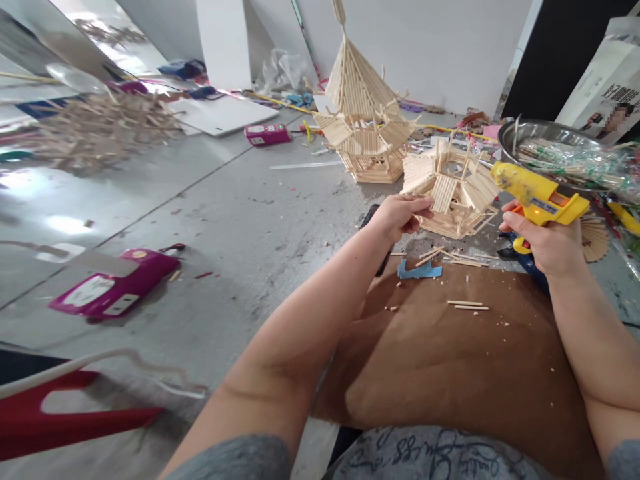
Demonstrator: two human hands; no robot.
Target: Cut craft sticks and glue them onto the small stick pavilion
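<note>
My right hand [553, 247] is wrapped round the handle of a yellow hot glue gun [537, 193], its nozzle end pointing left. Closed in a pinch, my left hand [400, 215] has its fingertips at the left roof panel of a low pavilion model [463, 190] made of thin wooden sticks. Whatever lies between those fingers is hidden. Two loose wooden sticks [467, 305] rest on the brown cloth [440, 367] over my lap. Behind the low model stands a taller stick pagoda [360, 100] with a pointed roof.
On the right, a metal bowl [507, 137] holds bagged sticks. A purple power-strip-like box [120, 283] lies left on the grey floor, another purple box [267, 134] farther back. A blue scrap [420, 269] sits at the cloth's far edge. A stick heap [105, 127] is far left.
</note>
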